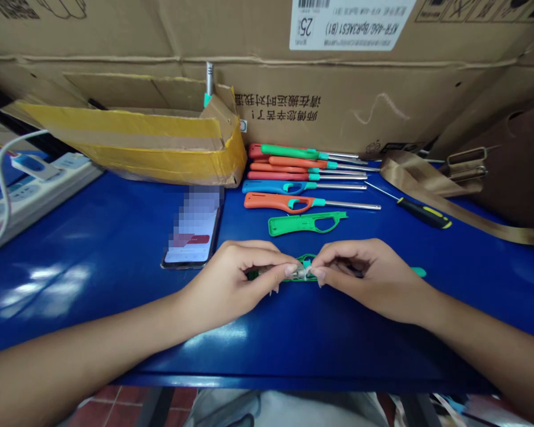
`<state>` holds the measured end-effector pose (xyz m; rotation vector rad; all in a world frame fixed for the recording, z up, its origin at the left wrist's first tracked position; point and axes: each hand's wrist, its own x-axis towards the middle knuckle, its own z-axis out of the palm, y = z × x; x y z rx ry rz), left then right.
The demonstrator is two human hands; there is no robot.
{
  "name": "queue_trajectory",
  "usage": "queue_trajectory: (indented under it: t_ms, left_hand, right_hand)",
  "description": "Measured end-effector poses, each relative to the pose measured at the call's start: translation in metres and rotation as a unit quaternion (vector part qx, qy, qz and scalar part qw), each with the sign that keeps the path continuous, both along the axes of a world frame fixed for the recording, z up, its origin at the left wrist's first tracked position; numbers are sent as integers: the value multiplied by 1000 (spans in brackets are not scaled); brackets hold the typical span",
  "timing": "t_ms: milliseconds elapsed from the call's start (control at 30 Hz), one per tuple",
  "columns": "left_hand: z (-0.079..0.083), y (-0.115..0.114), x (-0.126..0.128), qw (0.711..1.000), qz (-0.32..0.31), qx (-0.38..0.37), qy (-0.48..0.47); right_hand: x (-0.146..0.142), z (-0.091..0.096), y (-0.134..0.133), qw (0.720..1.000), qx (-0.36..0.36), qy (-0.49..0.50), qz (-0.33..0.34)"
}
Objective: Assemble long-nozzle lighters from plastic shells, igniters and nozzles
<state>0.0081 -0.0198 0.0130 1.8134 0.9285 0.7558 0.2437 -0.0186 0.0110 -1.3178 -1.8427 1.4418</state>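
My left hand (244,276) and my right hand (369,276) meet over an opened green gas lighter (301,259) at the middle of the table. The thumb and fingertips of my left hand pinch its clear-and-metal inner part. My right hand's fingertips close on a small whitish piece just beside it, too small to name. A turquoise trigger shows between the hands. Both palms hide much of the lighter, and a turquoise tip (419,271) sticks out past my right hand. Beyond my hands lies a loose green shell half (293,225).
Several whole gas lighters (267,200) lie in a stack behind the shell half. A screwdriver (425,213) and brown ribbon (463,207) lie right. To the left are a phone (191,237), a taped cardboard box (160,160) and a power strip (40,184). A big carton (338,89) stands behind.
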Motion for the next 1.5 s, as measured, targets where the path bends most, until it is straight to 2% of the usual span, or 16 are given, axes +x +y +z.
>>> queue_trajectory:
  t_ms: [300,567,667,733,833,900,1067,1167,1500]
  left_hand:
    - [3,1,-1,1000,-6,17,8]
    - [2,-1,1,1000,4,-11,7]
    - [2,2,-2,1000,0,14,20]
    - [2,6,-6,999,-6,33,39]
    - [4,13,-12,994,-25,52,89]
    - [6,17,-17,989,-52,63,126]
    - [8,22,-22,979,-84,60,176]
    - [6,22,-22,979,-85,61,173]
    - [-1,22,-22,973,-82,139,164]
  right_hand:
    - [0,4,-1,1000,6,-1,-1]
    - [-2,1,-1,1000,1,-1,-8]
    - [-1,0,-1,998,58,-30,9]
    - [1,-1,0,988,143,-56,36]
    - [8,-4,2,951,276,-106,90]
    - [12,-6,4,928,318,-148,123]
    - [16,-12,10,899,353,-196,168]
    - [17,-13,12,899,353,-193,175]
    - [18,-13,12,898,339,-206,189]
